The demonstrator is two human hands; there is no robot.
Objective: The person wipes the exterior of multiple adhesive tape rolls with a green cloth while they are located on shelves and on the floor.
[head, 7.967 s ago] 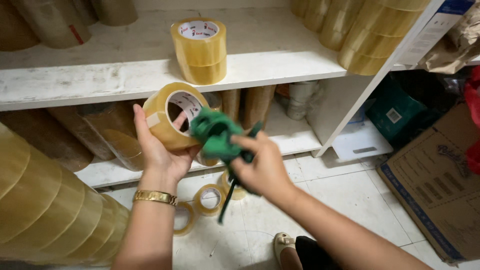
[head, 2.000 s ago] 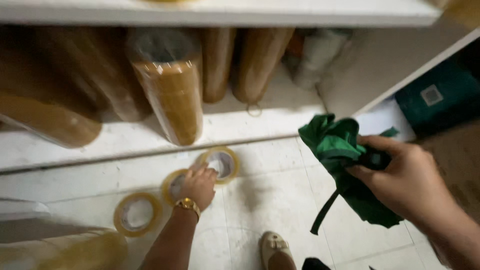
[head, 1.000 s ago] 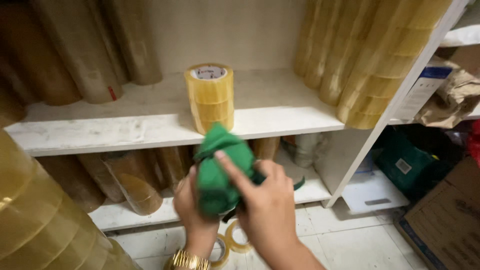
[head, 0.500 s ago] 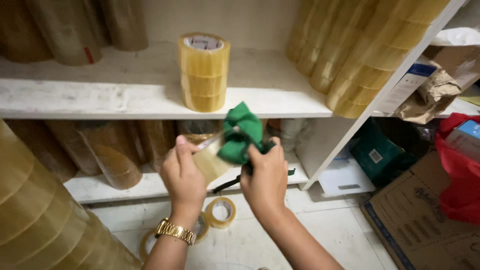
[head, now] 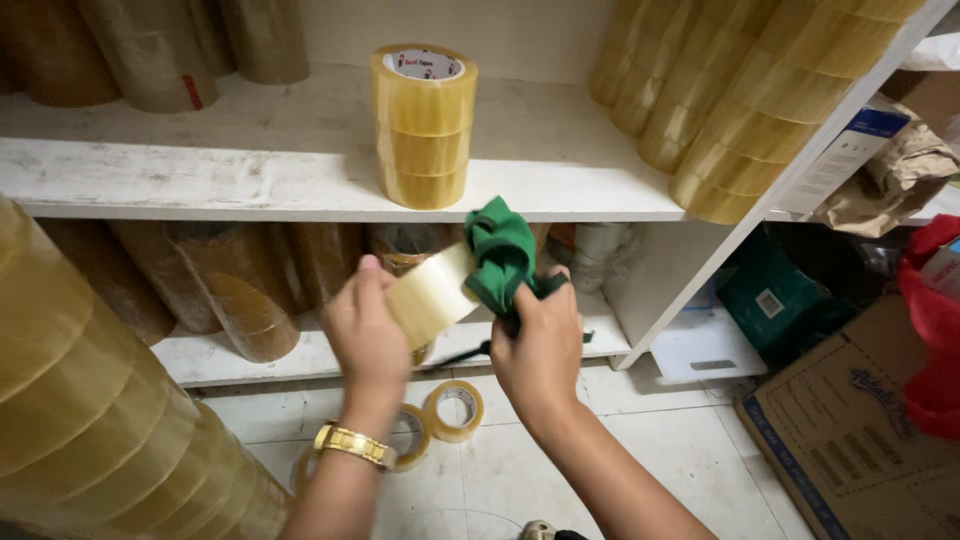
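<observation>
The left hand (head: 365,330) grips a see-through yellowish roll of packing tape (head: 432,295) in front of the white shelf (head: 250,185), and the right hand (head: 540,350) at 3 o'clock presses a crumpled green cloth (head: 500,255) onto it, so wiping looks underway, needing slow turning next.

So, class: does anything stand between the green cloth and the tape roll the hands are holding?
Nothing visible does. The left hand holds the tape roll, and the green cloth gripped by the right hand already lies against the roll's edge.
</observation>
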